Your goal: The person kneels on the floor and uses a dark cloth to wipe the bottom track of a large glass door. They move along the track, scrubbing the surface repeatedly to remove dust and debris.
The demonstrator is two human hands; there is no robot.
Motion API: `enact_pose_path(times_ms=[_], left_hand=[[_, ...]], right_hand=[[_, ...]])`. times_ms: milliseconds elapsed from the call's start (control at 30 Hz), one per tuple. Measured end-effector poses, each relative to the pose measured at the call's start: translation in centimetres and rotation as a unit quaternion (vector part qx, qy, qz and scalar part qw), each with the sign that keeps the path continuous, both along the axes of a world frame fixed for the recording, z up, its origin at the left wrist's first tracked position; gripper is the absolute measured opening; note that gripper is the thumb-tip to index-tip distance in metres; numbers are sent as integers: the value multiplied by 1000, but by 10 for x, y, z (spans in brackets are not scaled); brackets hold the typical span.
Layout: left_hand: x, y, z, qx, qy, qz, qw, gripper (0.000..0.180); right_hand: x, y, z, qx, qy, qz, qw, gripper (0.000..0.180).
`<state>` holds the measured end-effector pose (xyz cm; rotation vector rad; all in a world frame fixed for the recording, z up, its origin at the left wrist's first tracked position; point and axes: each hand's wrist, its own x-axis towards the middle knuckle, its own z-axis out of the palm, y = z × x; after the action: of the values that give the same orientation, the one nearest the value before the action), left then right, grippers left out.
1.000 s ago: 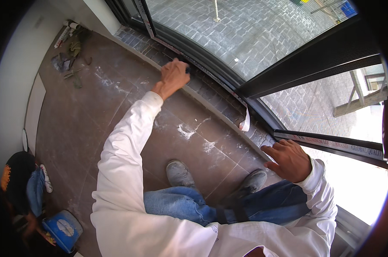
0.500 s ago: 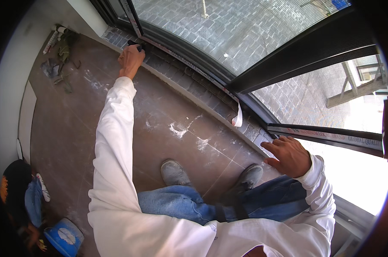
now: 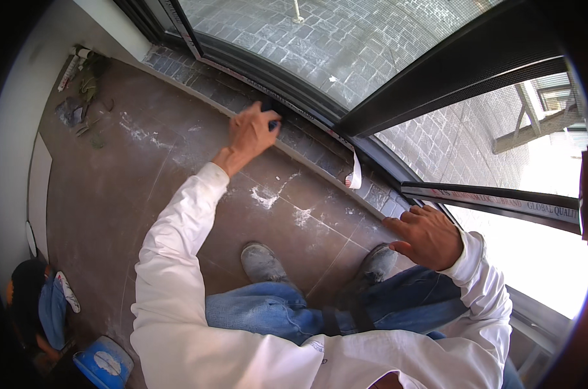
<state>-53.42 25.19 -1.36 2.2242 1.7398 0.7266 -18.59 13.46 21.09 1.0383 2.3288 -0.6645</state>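
Note:
My left hand is closed around a small dark object, mostly hidden by the fingers and blurred. It is over the strip of dark stone tiles that runs along the foot of the window frame. My right hand holds nothing, its fingers apart and pointing left, at the right end of the tiled strip by the raised floor edge. A loose end of white tape curls off the frame between my two hands.
White smears mark the brown tiled floor near my shoes. At the lower left a person is beside a blue bucket. Tools and scraps lie in the far left corner. Mesh-covered panes show paving outside.
My left hand has swept right and nearer along the tiled strip, still gripping the dark object. My right hand has shifted slightly left.

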Motion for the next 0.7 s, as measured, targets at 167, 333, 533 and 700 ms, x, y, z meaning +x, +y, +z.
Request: enact_pose_path(times_ms=[167, 333, 533, 700], left_hand=[[-83, 53, 12, -11, 105, 198, 975, 25], [-80, 43, 3, -32, 71, 160, 984, 31], [-89, 47, 11, -17, 80, 164, 983, 29], [-105, 57, -5, 57, 97, 179, 977, 26]], right_hand=[[12, -5, 8, 14, -20, -42, 999, 44], [13, 2, 12, 24, 8, -39, 999, 43], [8, 1, 10, 13, 14, -9, 1000, 49], [12, 0, 11, 27, 15, -22, 999, 44]])
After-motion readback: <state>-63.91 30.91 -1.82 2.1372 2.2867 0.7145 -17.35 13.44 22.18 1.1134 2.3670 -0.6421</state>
